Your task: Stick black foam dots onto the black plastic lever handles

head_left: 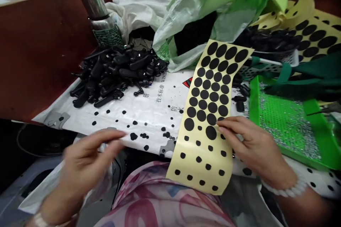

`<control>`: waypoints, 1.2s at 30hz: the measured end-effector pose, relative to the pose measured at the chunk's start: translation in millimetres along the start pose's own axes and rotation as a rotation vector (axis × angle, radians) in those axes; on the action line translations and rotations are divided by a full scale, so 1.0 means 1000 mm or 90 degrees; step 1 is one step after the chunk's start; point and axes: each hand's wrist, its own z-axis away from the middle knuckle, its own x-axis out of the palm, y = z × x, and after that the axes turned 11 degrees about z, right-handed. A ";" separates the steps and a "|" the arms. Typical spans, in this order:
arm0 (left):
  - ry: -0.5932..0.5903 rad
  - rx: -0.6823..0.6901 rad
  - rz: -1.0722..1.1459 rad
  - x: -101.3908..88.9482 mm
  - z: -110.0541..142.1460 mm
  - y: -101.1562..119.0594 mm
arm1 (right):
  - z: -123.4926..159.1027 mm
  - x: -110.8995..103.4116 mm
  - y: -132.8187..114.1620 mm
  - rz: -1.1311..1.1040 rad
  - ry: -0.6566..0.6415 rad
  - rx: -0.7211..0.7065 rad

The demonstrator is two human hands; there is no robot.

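The right hand (253, 147) rests its fingers on a yellow backing sheet (194, 149) of black round stickers (212, 97), while the left hand (85, 165) stays apart at lower left, too blurred to tell its hold.

- Cream backing sheet (192, 152): long strip, lying slantwise, far end raised slightly, w/ edge overlapping white sheet
- Black round stickers (212, 111): big ones in tight rows at far end, small ones w/ wide gaps at near end
- White printed sheet (144, 120): flat, beside/under strip, loose black dots on top
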 end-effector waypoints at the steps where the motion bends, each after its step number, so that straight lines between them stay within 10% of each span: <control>1: -0.129 0.105 0.020 0.027 -0.010 0.011 | 0.003 0.004 0.002 0.037 0.003 -0.027; 5: -0.426 0.336 0.013 0.117 -0.039 0.035 | 0.008 0.015 0.005 0.152 0.000 -0.079; 9: -0.564 0.334 -0.109 0.158 -0.046 0.037 | 0.011 0.022 0.009 0.222 -0.004 -0.113; 21: -0.552 0.314 -0.130 0.168 -0.042 0.021 | -0.008 0.023 0.013 0.170 -0.098 -0.016; 36: -0.531 0.304 -0.101 0.169 -0.040 0.022 | 0.044 0.011 0.004 0.204 0.040 -0.116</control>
